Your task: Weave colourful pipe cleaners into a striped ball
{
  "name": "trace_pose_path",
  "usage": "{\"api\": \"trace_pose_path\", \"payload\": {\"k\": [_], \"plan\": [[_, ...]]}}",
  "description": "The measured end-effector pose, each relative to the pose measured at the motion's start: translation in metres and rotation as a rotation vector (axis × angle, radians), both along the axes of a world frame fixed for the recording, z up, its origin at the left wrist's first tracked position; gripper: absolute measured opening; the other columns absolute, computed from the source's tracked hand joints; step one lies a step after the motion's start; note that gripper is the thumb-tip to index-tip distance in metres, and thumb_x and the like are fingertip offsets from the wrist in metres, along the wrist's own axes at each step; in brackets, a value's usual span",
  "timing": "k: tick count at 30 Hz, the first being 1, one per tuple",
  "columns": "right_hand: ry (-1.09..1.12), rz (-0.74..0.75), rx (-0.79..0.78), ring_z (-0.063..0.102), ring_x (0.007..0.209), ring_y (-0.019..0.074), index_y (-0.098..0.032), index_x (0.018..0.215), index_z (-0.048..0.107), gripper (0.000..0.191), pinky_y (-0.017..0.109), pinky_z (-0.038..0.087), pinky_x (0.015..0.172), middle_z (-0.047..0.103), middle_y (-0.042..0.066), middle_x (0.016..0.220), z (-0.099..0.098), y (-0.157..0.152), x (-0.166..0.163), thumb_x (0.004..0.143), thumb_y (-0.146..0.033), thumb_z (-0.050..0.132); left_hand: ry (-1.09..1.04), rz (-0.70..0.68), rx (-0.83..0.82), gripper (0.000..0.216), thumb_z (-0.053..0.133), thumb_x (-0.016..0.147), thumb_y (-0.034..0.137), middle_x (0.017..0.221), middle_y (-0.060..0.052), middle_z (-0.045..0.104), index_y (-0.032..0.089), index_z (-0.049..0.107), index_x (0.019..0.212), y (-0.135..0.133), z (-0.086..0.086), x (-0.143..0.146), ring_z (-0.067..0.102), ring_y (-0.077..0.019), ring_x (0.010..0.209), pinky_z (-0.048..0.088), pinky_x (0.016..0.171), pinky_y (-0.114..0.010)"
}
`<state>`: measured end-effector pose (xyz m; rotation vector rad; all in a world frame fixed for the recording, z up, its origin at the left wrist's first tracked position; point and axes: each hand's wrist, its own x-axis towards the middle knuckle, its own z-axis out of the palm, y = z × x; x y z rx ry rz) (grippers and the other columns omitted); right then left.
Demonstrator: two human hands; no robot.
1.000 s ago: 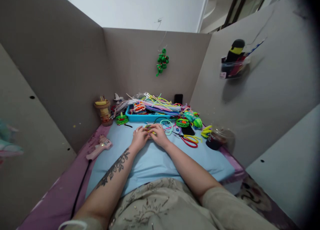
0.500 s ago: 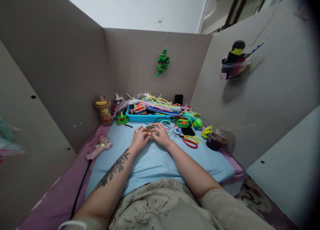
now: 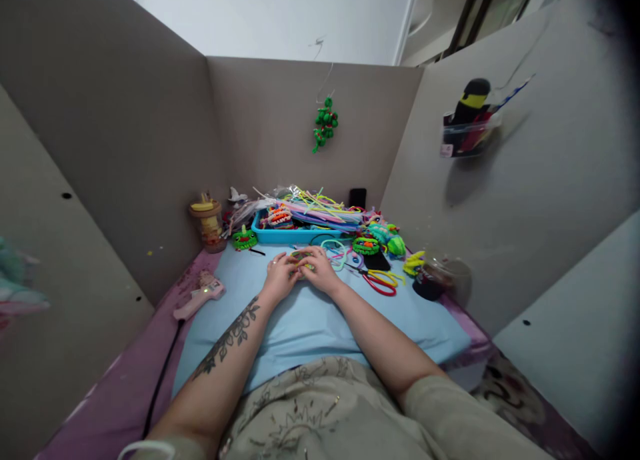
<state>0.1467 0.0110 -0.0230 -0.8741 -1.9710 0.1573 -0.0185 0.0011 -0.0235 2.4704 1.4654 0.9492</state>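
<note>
My left hand (image 3: 281, 277) and my right hand (image 3: 321, 272) meet over the middle of the blue cloth (image 3: 305, 320), with fingers curled and tips close together. Between them they grip a small greenish-yellow pipe-cleaner piece (image 3: 301, 254), mostly hidden by the fingers. Just right of my right hand lies a loop of mint pipe cleaner (image 3: 342, 255). Beyond it are pliers (image 3: 381, 281) with red and yellow handles. A green woven pipe-cleaner figure (image 3: 365, 246) rests above the pliers.
A blue tray (image 3: 295, 236) heaped with coloured pipe cleaners (image 3: 325, 213) stands at the back. A pink glue gun (image 3: 200, 299) with a black cord lies left. At right stands a dark drink cup (image 3: 431, 281). Another green figure (image 3: 244, 239) sits by the tray. Grey panels (image 3: 300, 127) enclose the table.
The fingers have shifted very slightly around the small piece. Otherwise the hands and the things on the table stay where they were.
</note>
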Motion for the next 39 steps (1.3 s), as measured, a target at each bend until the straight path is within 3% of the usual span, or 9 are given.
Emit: {"api": "trace_pose_path", "payload": {"k": [33,39], "plan": [[-0.036,-0.009,0.007,0.048,0.108,0.0222,-0.024,0.077,0.068,0.017,0.045,0.036,0.096,0.061,0.005,0.106,0.003,-0.002,0.002,0.075,-0.012,0.057,-0.016,-0.017,0.01,0.013,0.061,0.079,0.029,0.11,-0.003,0.065,0.026,0.072,0.086,0.001,0.0,0.0,0.043,-0.0258,0.121,0.033,0.105,-0.05],[-0.207,-0.085,0.092,0.041,0.117,0.0267,-0.026,0.084,0.068,0.017,0.052,0.023,0.105,0.061,0.004,0.114,0.015,-0.008,0.013,0.077,-0.014,0.058,-0.011,-0.04,0.011,0.012,0.062,0.079,0.03,0.109,-0.004,0.064,0.024,0.072,0.081,0.0,0.0,0.0,0.044,-0.0258,0.12,0.032,0.106,-0.049]]}}
